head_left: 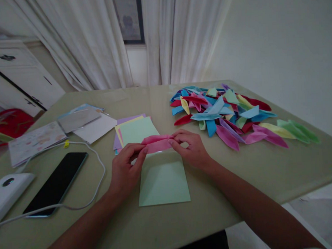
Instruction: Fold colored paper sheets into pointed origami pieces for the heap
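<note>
Across the counter (268, 171), everything is lying around the pink paper (157, 143) I am folding, which is sitting near the middle, pinched at both ends. Far to its right, the pile of folded pieces (232, 115) is spreading wide; a careless sweep of my forearm, I judge, could scatter it. Just behind the pink paper, the stack of pastel sheets (135, 129) is waiting, and directly in front of it, toward me, a single green sheet (163, 180) is lying flat under my wrists, where it could be creasing or sliding if I am leaning on it. Well to the left, the phone (56, 184) is resting inside a loop of white cable (97, 161); an elbow catching that loop could be dragging it.

My left hand (126, 171) is closing thumb and fingertips on the pink paper's left end, and my right hand (191, 147) is gripping the right end likewise. Uneven pulling, I think, could be skewing the crease or tearing the thin fold.
</note>
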### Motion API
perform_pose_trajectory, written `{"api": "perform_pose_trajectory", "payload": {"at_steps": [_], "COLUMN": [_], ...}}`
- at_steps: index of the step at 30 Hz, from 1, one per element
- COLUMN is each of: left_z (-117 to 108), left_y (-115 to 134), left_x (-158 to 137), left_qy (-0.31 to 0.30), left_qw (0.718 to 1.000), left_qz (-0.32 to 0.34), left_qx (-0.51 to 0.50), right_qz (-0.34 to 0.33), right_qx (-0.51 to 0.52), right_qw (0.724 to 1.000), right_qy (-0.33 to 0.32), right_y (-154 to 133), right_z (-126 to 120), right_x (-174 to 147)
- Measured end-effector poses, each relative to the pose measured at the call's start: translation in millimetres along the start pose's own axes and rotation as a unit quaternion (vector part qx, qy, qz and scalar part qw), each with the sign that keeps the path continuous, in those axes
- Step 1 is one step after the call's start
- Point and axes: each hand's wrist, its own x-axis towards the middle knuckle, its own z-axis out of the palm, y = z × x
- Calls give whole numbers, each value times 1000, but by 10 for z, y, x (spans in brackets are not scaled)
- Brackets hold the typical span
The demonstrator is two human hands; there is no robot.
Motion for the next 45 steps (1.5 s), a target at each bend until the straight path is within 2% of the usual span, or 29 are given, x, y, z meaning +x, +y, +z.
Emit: {"api": "perform_pose_trajectory", "payload": {"at_steps": [9, 15, 24, 30, 35, 41, 45], "left_z": [17, 0, 10, 1, -17, -39, -46], "left_y": [-51, -76, -157, -173, -199, -307, -336], "left_x": [17, 31, 28, 29, 31, 52, 80], "left_qy": [-11, -18, -71, -80, -86, -142, -137], "left_qw": [1000, 998, 987, 989, 985, 975, 979], "left_qz": [-3, 14, 54, 46, 66, 93, 82], "left_qx": [-10, 51, 133, 112, 137, 141, 130], "right_qz": [-4, 8, 29, 26, 30, 16, 14], "right_qx": [-28, -37, -101, -137, -153, -181, -174], "right_qw": [999, 999, 990, 984, 977, 969, 968], "right_qy": [-17, -38, -92, -115, -148, -166, -182], "right_y": [-23, 7, 49, 27, 4, 57, 94], "right_z": [8, 18, 28, 26, 15, 5, -3], "right_x": [8, -11, -15, -8, -6, 0, -7]}}
